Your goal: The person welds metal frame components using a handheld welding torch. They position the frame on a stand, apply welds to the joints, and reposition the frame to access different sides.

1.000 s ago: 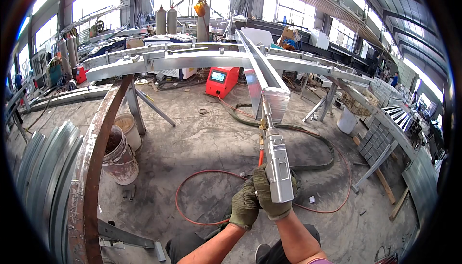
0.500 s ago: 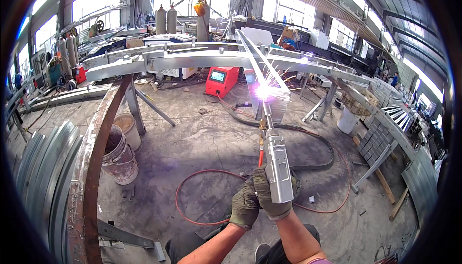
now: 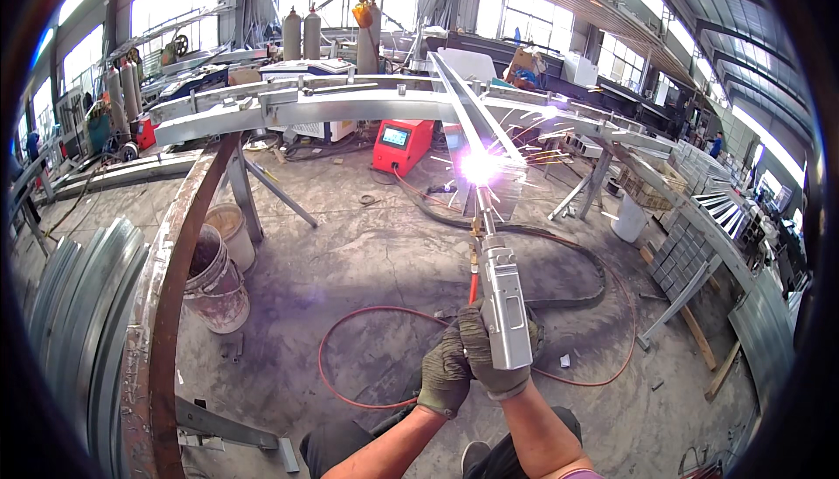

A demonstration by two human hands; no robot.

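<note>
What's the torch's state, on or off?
On: the torch shows a bright white-violet glare at its tip, with sparks flying around it.

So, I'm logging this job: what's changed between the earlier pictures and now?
Since the first picture, a bright glow has appeared at the near end of the metal channel; its sparks have since spread wider. Nothing was taken or released: the right hand still grips the silver torch, the left hand beside it.
</note>
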